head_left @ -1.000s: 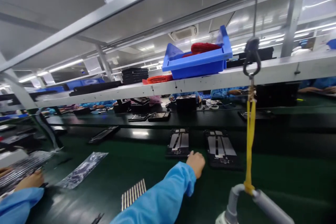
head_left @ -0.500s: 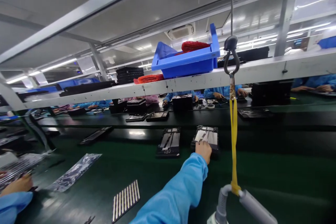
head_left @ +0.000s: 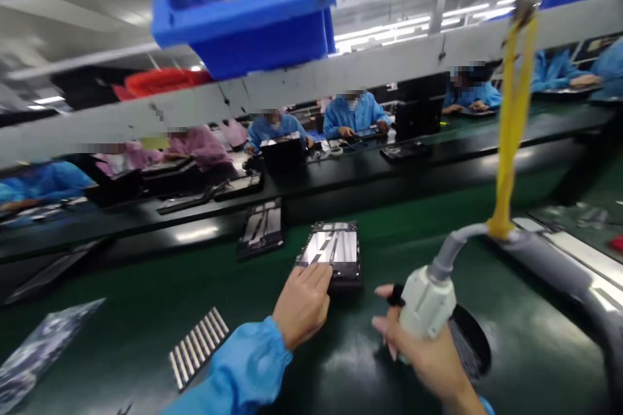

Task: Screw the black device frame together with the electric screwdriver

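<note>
Pressing spread fingers onto a black frame [head_left: 331,253], the left hand [head_left: 302,305] reaches from 7 o'clock; the right hand [head_left: 418,356] curls around a white hose fitting [head_left: 428,301], its palm hidden.

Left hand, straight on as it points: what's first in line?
The black-framed panel with silver strips. The left hand's fingertips sit at its near edge, maybe touching; depth is unclear.

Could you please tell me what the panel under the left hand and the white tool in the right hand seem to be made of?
The panel shows bright, reflective strips, probably polished metal or foil, in a dark frame that could be plastic or metal. The white tool looks like moulded plastic: matte, smooth, without metallic glare.
</note>
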The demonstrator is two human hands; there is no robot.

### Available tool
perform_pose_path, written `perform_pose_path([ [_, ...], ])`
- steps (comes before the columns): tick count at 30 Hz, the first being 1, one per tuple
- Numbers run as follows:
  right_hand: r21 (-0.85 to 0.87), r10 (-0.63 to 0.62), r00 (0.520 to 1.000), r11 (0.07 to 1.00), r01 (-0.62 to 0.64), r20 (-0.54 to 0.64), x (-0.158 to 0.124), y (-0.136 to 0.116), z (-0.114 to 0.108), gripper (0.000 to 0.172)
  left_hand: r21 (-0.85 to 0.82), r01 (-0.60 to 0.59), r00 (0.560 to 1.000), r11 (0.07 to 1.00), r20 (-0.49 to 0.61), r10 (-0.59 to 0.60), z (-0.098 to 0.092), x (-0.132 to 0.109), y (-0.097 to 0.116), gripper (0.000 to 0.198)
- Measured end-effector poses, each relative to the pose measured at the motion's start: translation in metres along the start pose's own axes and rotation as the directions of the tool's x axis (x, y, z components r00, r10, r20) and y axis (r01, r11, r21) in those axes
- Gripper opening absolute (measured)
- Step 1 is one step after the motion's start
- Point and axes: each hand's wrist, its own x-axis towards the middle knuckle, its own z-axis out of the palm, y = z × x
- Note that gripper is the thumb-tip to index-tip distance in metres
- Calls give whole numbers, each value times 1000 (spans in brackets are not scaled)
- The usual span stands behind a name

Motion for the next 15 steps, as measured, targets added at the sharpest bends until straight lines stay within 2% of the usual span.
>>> perform_pose_path([
  [3, -84, -117, 992, 990, 113, -50, 11, -16, -22, 41, -32, -98, 995, 995, -21, 97, -17, -31, 27, 40],
  [7, -175, -237, 957, 963, 208, -169, 27, -23, -51, 35, -85, -70, 995, 994, -80, 63, -30, -64, 60, 35],
  [10, -205, -269, 937, 953, 224, -225, 31, -18, -68, 29, -146, -61, 988, 987, -150, 39, -20, -90, 85, 31],
  [13, -212, -282, 924, 950, 231, -258, 28, -11, -77, 28, -153, -72, 942, 986, -335, 17, 1, -117, 113, 30],
  [15, -226, -283, 921, 948, 225, -269, 27, -8, -77, 27, -167, -51, 934, 985, -357, -13, 13, -131, 129, 29],
])
